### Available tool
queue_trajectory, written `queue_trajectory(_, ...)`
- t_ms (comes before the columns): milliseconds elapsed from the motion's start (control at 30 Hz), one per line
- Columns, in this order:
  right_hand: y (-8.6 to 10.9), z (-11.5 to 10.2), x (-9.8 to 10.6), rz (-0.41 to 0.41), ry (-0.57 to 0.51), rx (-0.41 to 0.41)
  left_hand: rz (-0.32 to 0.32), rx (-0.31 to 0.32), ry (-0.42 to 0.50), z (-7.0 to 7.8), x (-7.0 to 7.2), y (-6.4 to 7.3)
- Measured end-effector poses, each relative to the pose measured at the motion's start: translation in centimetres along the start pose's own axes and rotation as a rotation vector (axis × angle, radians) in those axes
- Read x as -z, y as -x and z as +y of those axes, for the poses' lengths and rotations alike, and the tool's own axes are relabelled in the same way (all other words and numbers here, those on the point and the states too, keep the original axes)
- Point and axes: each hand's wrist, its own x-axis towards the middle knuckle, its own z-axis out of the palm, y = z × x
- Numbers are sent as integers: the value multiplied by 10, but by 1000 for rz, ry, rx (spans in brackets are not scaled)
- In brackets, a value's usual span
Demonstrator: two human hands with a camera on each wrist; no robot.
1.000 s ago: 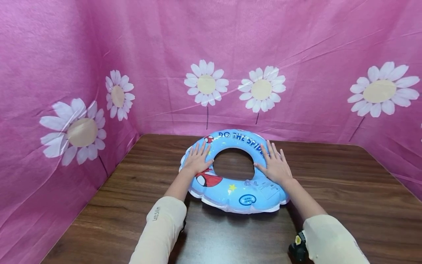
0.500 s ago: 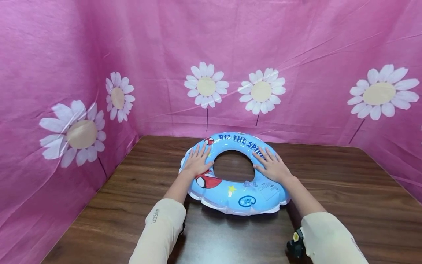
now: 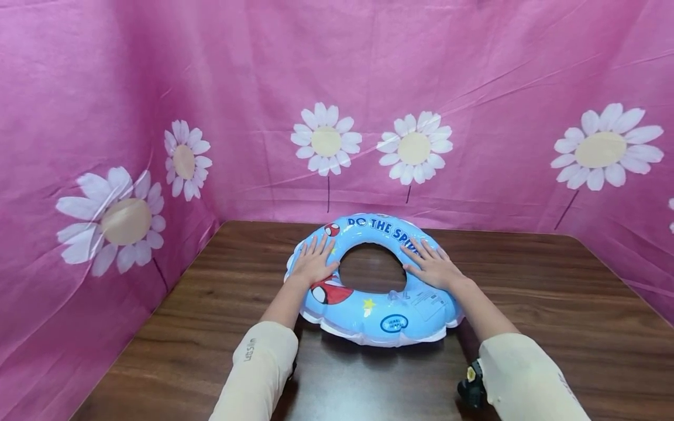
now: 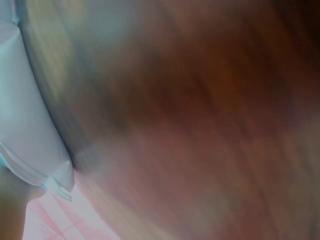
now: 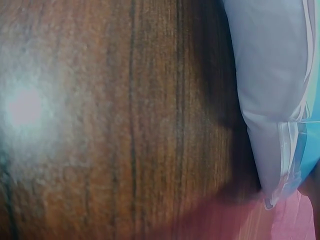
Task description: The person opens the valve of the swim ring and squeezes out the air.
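Your fingers (image 3: 320, 248) are straight and spread a bit on both hands, laid on top of the blue swim ring (image 3: 363, 318), no grip on it. Your left hand (image 3: 314, 268) is on its left side, your right hand (image 3: 436, 270) on its right, so neither's nearer. Roundish, no real long axis. Pink curtain (image 3: 484, 187) close behind; more tabletop (image 3: 558, 310) sideways and toward you.

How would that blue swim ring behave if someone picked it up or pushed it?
The blue swim ring is probably light for its size, since it looks air-filled. Its glossy shine suggests it may be slippery. Lying flat on the table, it would likely slide, not roll.
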Motion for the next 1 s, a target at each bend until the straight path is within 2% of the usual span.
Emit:
queue_trajectory(233,-1,-1,4,-32,8,-17,1,3,-3,2,0,1)
queue_trajectory(467,0,2,-2,-7,-35,5,-11,3,-29,2,-1,1)
queue_trajectory(1000,-2,2,-4,-27,-5,-17,-14,13,-23,3,0,2)
